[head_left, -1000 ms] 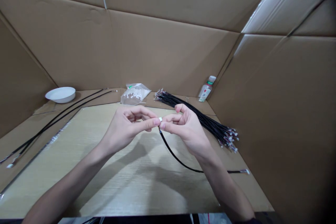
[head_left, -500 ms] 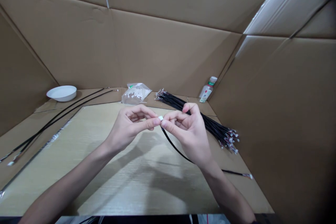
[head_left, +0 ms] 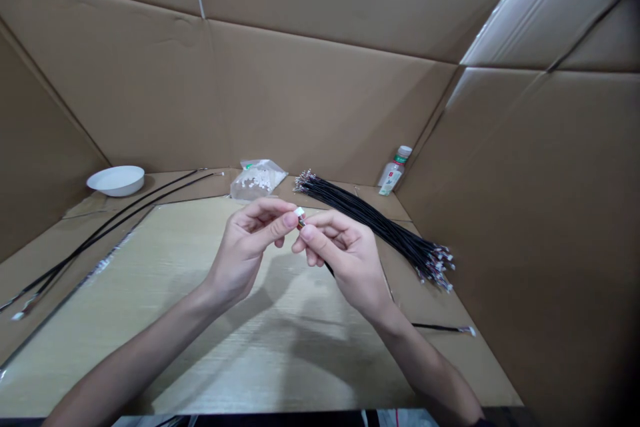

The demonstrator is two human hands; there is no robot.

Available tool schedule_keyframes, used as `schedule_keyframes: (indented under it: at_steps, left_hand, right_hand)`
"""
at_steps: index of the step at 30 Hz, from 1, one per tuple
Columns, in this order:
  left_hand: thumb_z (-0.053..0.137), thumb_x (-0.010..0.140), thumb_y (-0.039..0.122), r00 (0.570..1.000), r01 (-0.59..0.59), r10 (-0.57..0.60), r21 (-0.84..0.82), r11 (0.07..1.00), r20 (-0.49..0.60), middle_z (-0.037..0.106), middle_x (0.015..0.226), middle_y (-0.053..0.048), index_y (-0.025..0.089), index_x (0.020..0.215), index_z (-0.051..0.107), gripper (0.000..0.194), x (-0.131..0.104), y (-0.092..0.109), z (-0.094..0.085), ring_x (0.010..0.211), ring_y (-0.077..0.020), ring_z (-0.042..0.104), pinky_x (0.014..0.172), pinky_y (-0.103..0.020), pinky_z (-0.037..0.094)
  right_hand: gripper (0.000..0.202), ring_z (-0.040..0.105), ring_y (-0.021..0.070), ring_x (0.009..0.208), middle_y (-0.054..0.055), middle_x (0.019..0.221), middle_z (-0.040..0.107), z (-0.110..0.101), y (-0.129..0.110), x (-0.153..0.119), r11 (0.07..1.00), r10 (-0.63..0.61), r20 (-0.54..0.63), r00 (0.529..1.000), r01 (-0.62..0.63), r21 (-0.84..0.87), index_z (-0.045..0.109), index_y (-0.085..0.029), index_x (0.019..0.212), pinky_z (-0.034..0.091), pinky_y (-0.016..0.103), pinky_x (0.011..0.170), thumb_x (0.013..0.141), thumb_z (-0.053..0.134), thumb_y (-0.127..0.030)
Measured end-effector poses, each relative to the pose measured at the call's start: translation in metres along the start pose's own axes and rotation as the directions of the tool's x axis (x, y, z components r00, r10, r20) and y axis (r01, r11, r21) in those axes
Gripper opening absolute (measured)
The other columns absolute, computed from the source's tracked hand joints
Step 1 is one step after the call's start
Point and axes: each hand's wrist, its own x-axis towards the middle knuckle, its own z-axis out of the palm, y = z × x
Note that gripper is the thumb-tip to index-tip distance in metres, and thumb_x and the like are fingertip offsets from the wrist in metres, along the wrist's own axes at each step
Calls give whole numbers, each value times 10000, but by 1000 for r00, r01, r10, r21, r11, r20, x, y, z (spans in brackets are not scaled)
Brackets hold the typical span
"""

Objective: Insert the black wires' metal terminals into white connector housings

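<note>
Between thumb and forefinger, my left hand [head_left: 253, 240] pinches a small white connector [head_left: 299, 212] at the end of a black cable. Just below the connector, my right hand [head_left: 345, 250] is closed on the black cable [head_left: 329, 269], where short coloured wires [head_left: 301, 221] come out of the sleeve. Both hands are raised above the board. Past my right forearm, the cable's sleeve shows again on the right, ending in another white connector [head_left: 470, 331]. Part of the cable is hidden behind my right hand and forearm.
A bundle of black cables [head_left: 370, 213] lies at the back right, near a bottle [head_left: 393, 172]. A clear bag of small white pieces [head_left: 259, 179] sits at the back. On the left are a white bowl [head_left: 116, 181] and two separate cables [head_left: 93, 238]. Cardboard walls [head_left: 325, 100] surround the board [head_left: 210, 360].
My right hand has slid from the connector down onto the cable, so the coloured wires now show. My left hand keeps its pinch at the connector, which has shifted slightly up and left.
</note>
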Motion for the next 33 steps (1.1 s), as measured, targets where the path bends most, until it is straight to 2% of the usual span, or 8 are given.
schedule_keyframes:
  at_steps: [6,11,17,25,33]
  left_hand:
    - [880,795,254,995,-69,63,77,995,72,770,834,1,268,832,824,69,-1,1,-3,681,-91,604,578,-162,503]
    - [883,766,245,997,-49,42,106,993,69,747,772,-5,235,756,799,85,-2,3,-3,607,-94,565,564,-203,507]
    - [882,780,207,994,-58,50,75,996,101,749,796,7,241,749,792,102,-4,-3,-6,638,-80,585,590,-182,502]
    - [853,821,157,979,-182,163,156,971,125,733,789,5,242,786,795,109,-10,-4,-5,729,-98,651,657,-192,523]
    - [860,819,199,985,-155,134,216,964,113,737,789,6,240,780,787,93,-12,-1,-1,707,-96,649,624,-189,521]
  right_hand:
    - [142,510,82,561,-24,659,657,1,-5,-4,989,-89,-117,989,74,-131,738,-198,827,426,232,544,943,756,-280]
    - [181,466,100,550,-28,616,582,2,-7,-7,974,-112,-166,980,75,-212,710,-203,776,382,248,506,925,759,-292]
    - [205,402,93,531,-34,600,533,2,-9,-7,972,-107,-157,982,70,-224,684,-194,748,325,248,484,917,752,-287]
    - [203,399,93,515,-36,599,545,2,-10,-8,962,-129,-163,978,84,-260,662,-201,733,318,252,473,909,745,-261]
    - [180,406,107,542,-33,635,528,-2,-3,-16,866,-277,-106,955,201,-458,648,-224,804,331,271,493,971,695,-271]
